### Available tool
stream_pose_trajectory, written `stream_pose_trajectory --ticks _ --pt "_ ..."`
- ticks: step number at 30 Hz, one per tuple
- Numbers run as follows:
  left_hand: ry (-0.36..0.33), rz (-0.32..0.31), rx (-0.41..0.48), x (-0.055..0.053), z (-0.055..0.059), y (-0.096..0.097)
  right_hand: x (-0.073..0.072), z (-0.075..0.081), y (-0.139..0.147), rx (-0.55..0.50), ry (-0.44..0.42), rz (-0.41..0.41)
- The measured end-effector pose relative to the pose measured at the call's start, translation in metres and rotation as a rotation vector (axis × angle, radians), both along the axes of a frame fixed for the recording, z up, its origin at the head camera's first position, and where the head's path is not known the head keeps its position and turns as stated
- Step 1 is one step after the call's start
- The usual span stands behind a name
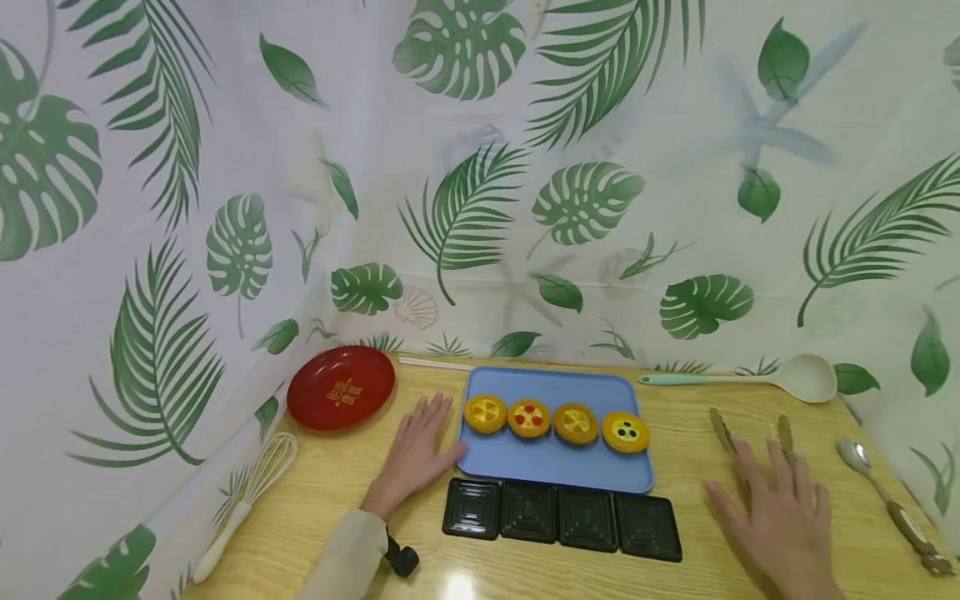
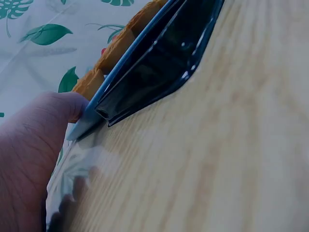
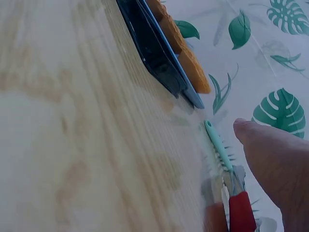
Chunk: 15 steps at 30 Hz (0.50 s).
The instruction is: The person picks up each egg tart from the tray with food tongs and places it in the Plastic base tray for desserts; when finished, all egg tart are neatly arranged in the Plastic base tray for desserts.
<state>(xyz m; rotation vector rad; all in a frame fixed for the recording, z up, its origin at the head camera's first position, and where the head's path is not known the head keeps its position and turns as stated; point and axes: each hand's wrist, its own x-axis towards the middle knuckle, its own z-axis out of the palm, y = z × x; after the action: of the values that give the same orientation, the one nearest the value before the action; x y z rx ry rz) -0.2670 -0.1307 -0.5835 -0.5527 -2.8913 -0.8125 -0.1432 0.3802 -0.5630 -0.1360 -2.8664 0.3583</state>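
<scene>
My left hand lies flat on the table with straight fingers, its thumb at the left edge of a blue tray. In the left wrist view the thumb overlaps the tray's corner. Several egg tarts with fruit toppings stand in a row on the tray, among them one with red pieces and one with dark berries. My right hand, fingers spread and straight, is over a pair of tongs and hides most of them. Neither hand grips anything.
Several black square molds line up before the tray. On the left are a red plate and a whisk. White chopsticks and a pale ladle lie at the back, a metal spoon far right. A leaf-print curtain encloses the table.
</scene>
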Motion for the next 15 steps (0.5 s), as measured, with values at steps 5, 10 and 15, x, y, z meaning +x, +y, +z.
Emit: stream_pose_trajectory --ticks 5,10,15 --pt "0.006 -0.019 -0.026 -0.010 -0.006 0.001 0.001 -0.002 0.009 -0.035 -0.066 -0.027" --pt "0.009 -0.047 -0.032 -0.018 -0.008 0.003 0.003 -0.004 0.016 -0.086 -0.124 -0.054" --pt "0.014 -0.079 -0.053 -0.026 -0.010 0.009 0.001 -0.006 0.021 -0.150 -0.200 -0.104"
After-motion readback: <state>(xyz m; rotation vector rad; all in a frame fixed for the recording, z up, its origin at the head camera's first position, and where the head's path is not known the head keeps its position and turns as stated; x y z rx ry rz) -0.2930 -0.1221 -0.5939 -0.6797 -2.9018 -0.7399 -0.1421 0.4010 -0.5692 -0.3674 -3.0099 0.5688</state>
